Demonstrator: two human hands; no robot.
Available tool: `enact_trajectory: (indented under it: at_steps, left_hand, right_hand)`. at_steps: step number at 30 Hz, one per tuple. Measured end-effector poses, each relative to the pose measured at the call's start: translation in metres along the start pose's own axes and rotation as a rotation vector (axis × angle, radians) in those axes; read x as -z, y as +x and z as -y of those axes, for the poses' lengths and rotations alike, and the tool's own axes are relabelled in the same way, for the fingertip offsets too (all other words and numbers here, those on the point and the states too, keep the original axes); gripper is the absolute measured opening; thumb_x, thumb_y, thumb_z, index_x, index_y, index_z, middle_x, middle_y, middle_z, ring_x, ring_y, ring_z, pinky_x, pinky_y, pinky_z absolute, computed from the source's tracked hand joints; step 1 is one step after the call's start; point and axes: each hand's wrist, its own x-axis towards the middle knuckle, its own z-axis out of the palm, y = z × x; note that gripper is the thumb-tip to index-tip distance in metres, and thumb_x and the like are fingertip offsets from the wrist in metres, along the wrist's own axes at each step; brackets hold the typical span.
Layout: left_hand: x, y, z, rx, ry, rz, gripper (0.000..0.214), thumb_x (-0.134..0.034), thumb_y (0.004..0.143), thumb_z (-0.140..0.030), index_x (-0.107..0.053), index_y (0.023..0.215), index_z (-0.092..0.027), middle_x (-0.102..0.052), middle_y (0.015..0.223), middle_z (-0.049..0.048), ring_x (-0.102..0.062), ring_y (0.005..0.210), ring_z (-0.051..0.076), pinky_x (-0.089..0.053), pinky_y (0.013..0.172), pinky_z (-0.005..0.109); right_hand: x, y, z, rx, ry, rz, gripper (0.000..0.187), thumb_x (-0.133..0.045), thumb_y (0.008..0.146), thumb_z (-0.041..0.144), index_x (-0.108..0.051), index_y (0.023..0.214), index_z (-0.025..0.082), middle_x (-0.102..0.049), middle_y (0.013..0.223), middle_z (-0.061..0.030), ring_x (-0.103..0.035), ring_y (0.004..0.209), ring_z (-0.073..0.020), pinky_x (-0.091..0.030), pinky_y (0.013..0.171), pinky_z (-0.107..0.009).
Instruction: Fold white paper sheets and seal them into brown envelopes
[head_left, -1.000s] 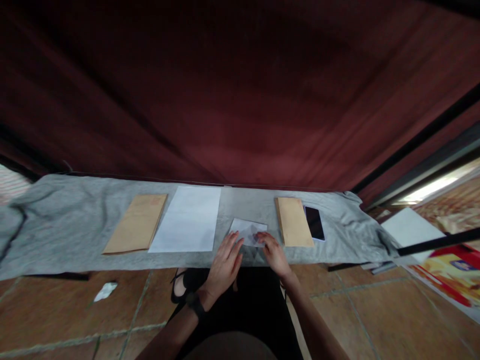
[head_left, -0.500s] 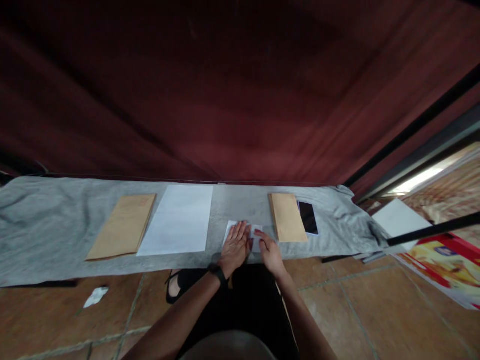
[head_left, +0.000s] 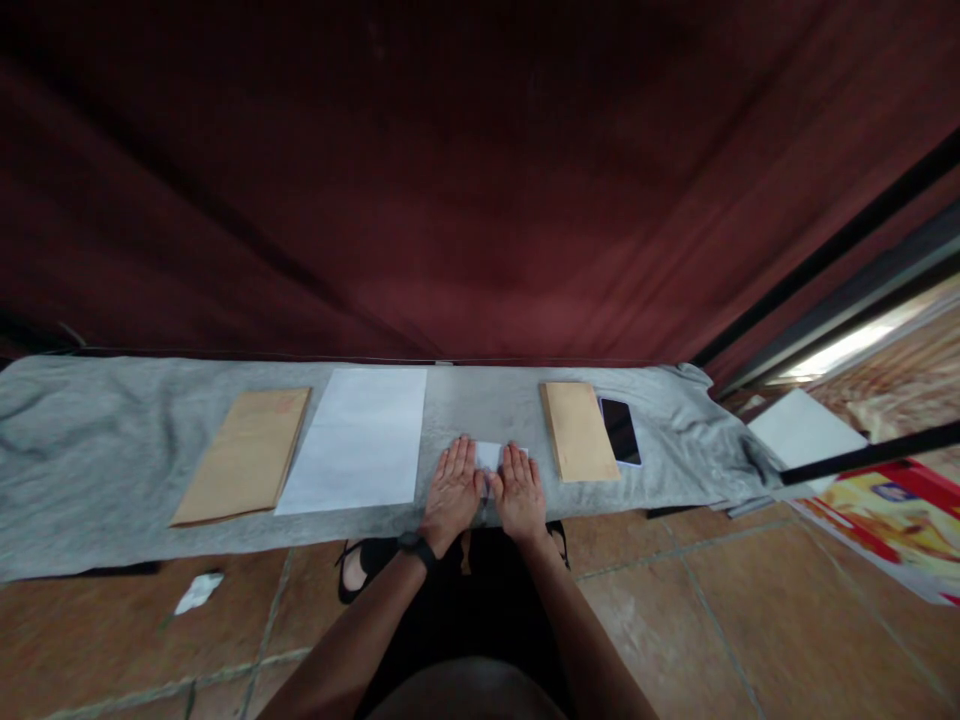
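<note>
A small folded white paper (head_left: 490,455) lies on the grey cloth (head_left: 97,450), mostly hidden under my hands. My left hand (head_left: 452,490) lies flat on its left part with fingers stretched out. Beside it, my right hand (head_left: 517,488) presses flat on the right part, fingers together and extended. A black band sits on my left wrist.
A white sheet (head_left: 360,438) and a brown envelope (head_left: 244,455) lie to the left. To the right are a brown envelope stack (head_left: 577,430) and a dark phone (head_left: 621,430). A crumpled scrap (head_left: 198,592) lies on the tiled floor. A dark red curtain hangs behind.
The folded paper was partly raised between my fingers; both hands have come together and now lie flat on it, side by side.
</note>
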Motion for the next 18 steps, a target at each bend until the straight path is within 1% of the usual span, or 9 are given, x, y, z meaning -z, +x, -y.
enact_trajectory:
  at_steps: [3,7,11,15,18]
  left_hand:
    - [0.002,-0.004,0.002,0.044,0.005,-0.032,0.06,-0.034,0.098,-0.031,-0.034,0.151,-0.002,-0.037,0.157,0.0193,-0.029,0.149,0.028,-0.026,0.121,0.048]
    - [0.004,-0.01,0.002,0.084,0.025,-0.075,0.06,-0.035,0.098,-0.031,-0.036,0.15,-0.001,-0.037,0.156,0.021,-0.03,0.148,0.03,-0.028,0.12,0.05]
    - [0.005,-0.014,0.002,0.129,0.039,-0.104,0.061,-0.034,0.098,-0.03,-0.035,0.15,0.001,-0.037,0.156,0.0233,-0.031,0.147,0.033,-0.029,0.119,0.052]
    - [0.003,-0.017,0.004,0.135,0.035,-0.107,0.062,-0.035,0.098,-0.033,-0.035,0.15,0.0,-0.038,0.155,0.0235,-0.031,0.148,0.033,-0.029,0.119,0.051]
    - [0.002,-0.015,0.005,0.144,0.026,-0.119,0.062,-0.035,0.098,-0.033,-0.035,0.151,-0.001,-0.037,0.155,0.0232,-0.031,0.148,0.033,-0.029,0.118,0.053]
  right_hand:
    - [-0.001,-0.005,-0.009,-0.015,-0.035,-0.04,0.059,-0.033,0.105,0.042,-0.038,0.151,0.006,-0.04,0.154,-0.0212,-0.037,0.145,-0.0301,-0.029,0.117,-0.049]
    - [-0.002,-0.011,-0.015,-0.046,-0.053,-0.073,0.062,-0.034,0.105,0.044,-0.036,0.151,0.003,-0.041,0.153,-0.0229,-0.038,0.144,-0.0311,-0.031,0.116,-0.049]
    - [-0.001,-0.015,-0.017,-0.075,-0.059,-0.081,0.063,-0.035,0.104,0.044,-0.037,0.151,0.003,-0.041,0.153,-0.0235,-0.038,0.143,-0.0333,-0.032,0.115,-0.05]
    - [0.0,-0.015,-0.015,-0.089,-0.068,-0.079,0.062,-0.034,0.104,0.044,-0.036,0.152,0.004,-0.042,0.153,-0.0229,-0.041,0.141,-0.0341,-0.032,0.114,-0.051]
    - [-0.001,-0.015,-0.014,-0.097,-0.064,-0.078,0.063,-0.035,0.104,0.044,-0.035,0.152,0.005,-0.042,0.153,-0.023,-0.041,0.142,-0.034,-0.031,0.114,-0.052]
